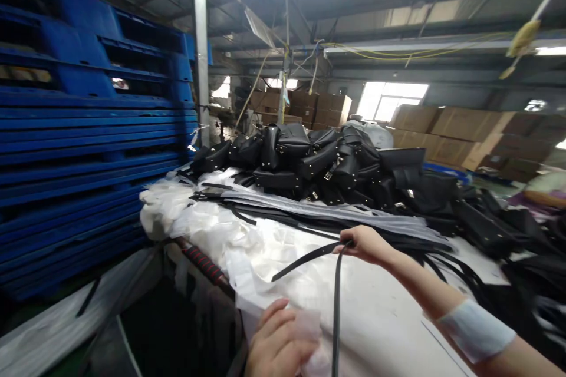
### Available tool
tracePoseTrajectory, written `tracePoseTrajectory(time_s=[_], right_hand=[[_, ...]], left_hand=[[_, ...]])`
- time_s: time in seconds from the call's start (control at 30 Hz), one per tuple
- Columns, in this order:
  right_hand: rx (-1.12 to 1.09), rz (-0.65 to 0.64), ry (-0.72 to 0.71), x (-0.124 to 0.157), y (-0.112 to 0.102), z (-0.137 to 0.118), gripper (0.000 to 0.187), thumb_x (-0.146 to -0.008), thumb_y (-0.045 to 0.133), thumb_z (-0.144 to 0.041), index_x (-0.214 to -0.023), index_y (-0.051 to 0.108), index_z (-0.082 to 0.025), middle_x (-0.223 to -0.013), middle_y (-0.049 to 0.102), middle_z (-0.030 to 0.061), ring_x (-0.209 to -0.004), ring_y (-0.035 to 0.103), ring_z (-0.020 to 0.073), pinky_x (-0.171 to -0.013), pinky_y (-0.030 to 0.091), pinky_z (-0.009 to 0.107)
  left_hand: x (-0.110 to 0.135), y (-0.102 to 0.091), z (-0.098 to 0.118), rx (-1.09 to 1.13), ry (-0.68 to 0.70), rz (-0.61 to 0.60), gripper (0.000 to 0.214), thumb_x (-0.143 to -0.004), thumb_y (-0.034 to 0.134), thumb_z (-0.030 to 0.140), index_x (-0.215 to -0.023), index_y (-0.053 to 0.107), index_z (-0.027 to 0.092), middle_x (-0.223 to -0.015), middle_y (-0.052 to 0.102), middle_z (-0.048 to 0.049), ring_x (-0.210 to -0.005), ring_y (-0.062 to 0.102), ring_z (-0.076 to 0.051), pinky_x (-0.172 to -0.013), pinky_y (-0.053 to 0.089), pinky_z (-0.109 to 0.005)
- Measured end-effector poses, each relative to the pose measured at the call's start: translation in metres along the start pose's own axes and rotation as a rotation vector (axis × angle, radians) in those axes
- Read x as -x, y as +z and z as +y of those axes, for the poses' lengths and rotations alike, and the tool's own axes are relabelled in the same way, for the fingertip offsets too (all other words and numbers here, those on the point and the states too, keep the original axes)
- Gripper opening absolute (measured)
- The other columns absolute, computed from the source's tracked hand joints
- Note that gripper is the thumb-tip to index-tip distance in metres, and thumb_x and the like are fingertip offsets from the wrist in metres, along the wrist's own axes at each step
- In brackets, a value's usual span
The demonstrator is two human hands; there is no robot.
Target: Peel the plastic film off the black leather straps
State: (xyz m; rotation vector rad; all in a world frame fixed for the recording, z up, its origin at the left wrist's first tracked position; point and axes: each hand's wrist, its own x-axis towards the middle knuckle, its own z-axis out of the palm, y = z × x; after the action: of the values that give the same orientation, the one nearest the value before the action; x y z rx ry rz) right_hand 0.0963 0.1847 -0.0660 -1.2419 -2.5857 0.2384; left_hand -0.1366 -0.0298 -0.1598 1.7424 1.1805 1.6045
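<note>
My right hand (366, 244) is closed in a pinch around a black strap (336, 306). One end of the strap sticks out to the left over the white tabletop, and the rest hangs down toward the bottom edge of the view. Low in the view, my left hand (279, 341) has its fingers curled against a thin white sheet (308, 325), apart from the strap. Crumpled white wrapping sheets (260, 241) lie along the table's left side. Behind my right hand, a bundle of black straps and clear plastic sleeves (336, 215) stretches across the table (389, 318).
Black bags (287, 156) with metal studs are heaped at the back of the table. Blue pallets (88, 129) stand stacked at the left, near a metal post (201, 59). A red-and-black padded bar (203, 264) runs by the table's left edge. Cardboard boxes (455, 129) line the background.
</note>
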Motion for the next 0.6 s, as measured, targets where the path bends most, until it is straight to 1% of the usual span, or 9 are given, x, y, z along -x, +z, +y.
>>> tracePoseTrajectory(time_s=[0.1, 0.2, 0.27, 0.3, 0.37, 0.4, 0.43, 0.5, 0.6], right_hand=[[0.083, -0.02, -0.063, 0.061, -0.008, -0.019, 0.029, -0.076, 0.074, -0.047, -0.066, 0.068, -0.021, -0.06, 0.062, -0.0003, -0.058, 0.053, 0.0149, -0.056, 0.028, 0.026], [0.112, -0.101, -0.149, 0.114, -0.008, -0.036, 0.02, -0.075, 0.076, -0.04, -0.071, 0.068, -0.022, -0.069, 0.067, -0.0008, -0.064, 0.057, 0.0151, -0.059, 0.03, 0.026], [0.144, -0.152, -0.225, 0.141, -0.005, -0.043, 0.017, -0.076, 0.075, -0.038, -0.072, 0.068, -0.023, -0.068, 0.067, -0.0014, -0.063, 0.057, 0.0149, -0.06, 0.031, 0.026], [0.156, -0.166, -0.251, 0.152, -0.003, -0.045, 0.018, -0.076, 0.075, -0.039, -0.071, 0.068, -0.023, -0.066, 0.066, -0.0015, -0.063, 0.056, 0.015, -0.061, 0.032, 0.026], [0.178, -0.183, -0.265, 0.167, 0.0, -0.048, 0.021, -0.074, 0.075, -0.042, -0.068, 0.069, -0.023, -0.061, 0.064, -0.0008, -0.062, 0.054, 0.0156, -0.061, 0.032, 0.026], [0.19, -0.187, -0.256, 0.173, 0.001, -0.049, 0.022, -0.073, 0.076, -0.043, -0.067, 0.07, -0.023, -0.059, 0.063, -0.0003, -0.061, 0.053, 0.016, -0.061, 0.033, 0.027], [0.204, -0.192, -0.244, 0.178, 0.0, -0.05, 0.022, -0.072, 0.076, -0.044, -0.066, 0.071, -0.023, -0.058, 0.062, 0.0004, -0.06, 0.052, 0.0164, -0.061, 0.033, 0.027], [0.249, -0.203, -0.223, 0.185, -0.003, -0.05, 0.018, -0.07, 0.076, -0.04, -0.066, 0.072, -0.022, -0.056, 0.061, 0.002, -0.061, 0.052, 0.0179, -0.062, 0.035, 0.028], [0.361, -0.251, -0.197, 0.192, -0.006, -0.05, 0.004, -0.067, 0.074, -0.023, -0.066, 0.074, -0.02, -0.054, 0.062, 0.0048, -0.065, 0.054, 0.0207, -0.066, 0.037, 0.03]], left_hand=[[-0.006, -0.006, 0.036, -0.075, 0.137, -0.034, 0.015, -0.08, 0.067, 0.045, -0.081, 0.078, 0.035, -0.087, 0.077, -0.0047, -0.102, 0.067, -0.031, -0.115, 0.03, -0.052], [-0.025, 0.004, 0.05, -0.11, 0.121, -0.262, 0.013, -0.08, 0.065, 0.037, -0.076, 0.076, 0.03, -0.083, 0.076, -0.0037, -0.125, 0.055, -0.033, -0.12, 0.001, -0.057], [-0.035, 0.022, 0.047, -0.035, 0.039, -0.464, 0.018, -0.083, 0.063, 0.036, -0.071, 0.074, 0.027, -0.077, 0.074, -0.0028, -0.13, 0.05, -0.033, -0.117, -0.008, -0.059], [-0.037, 0.033, 0.043, 0.041, -0.024, -0.579, 0.023, -0.085, 0.062, 0.038, -0.069, 0.074, 0.026, -0.075, 0.073, -0.0027, -0.126, 0.054, -0.032, -0.118, -0.004, -0.058], [-0.034, 0.054, 0.034, 0.26, -0.212, -0.801, 0.031, -0.084, 0.063, 0.045, -0.068, 0.074, 0.021, -0.073, 0.072, -0.004, -0.102, 0.067, -0.029, -0.115, 0.023, -0.052], [-0.031, 0.063, 0.03, 0.396, -0.337, -0.88, 0.034, -0.082, 0.065, 0.048, -0.068, 0.074, 0.018, -0.071, 0.071, -0.0051, -0.085, 0.069, -0.025, -0.104, 0.039, -0.045], [-0.026, 0.07, 0.025, 0.537, -0.473, -0.92, 0.037, -0.078, 0.069, 0.05, -0.069, 0.073, 0.015, -0.068, 0.069, -0.0056, -0.07, 0.066, -0.021, -0.088, 0.049, -0.037], [-0.018, 0.079, 0.019, 0.78, -0.716, -0.896, 0.039, -0.07, 0.076, 0.05, -0.069, 0.072, 0.012, -0.063, 0.065, -0.005, -0.055, 0.057, -0.014, -0.063, 0.048, -0.025], [-0.008, 0.078, 0.014, 0.918, -0.87, -0.865, 0.037, -0.069, 0.078, 0.046, -0.068, 0.071, 0.01, -0.062, 0.063, -0.005, -0.057, 0.057, -0.012, -0.059, 0.044, -0.021]])
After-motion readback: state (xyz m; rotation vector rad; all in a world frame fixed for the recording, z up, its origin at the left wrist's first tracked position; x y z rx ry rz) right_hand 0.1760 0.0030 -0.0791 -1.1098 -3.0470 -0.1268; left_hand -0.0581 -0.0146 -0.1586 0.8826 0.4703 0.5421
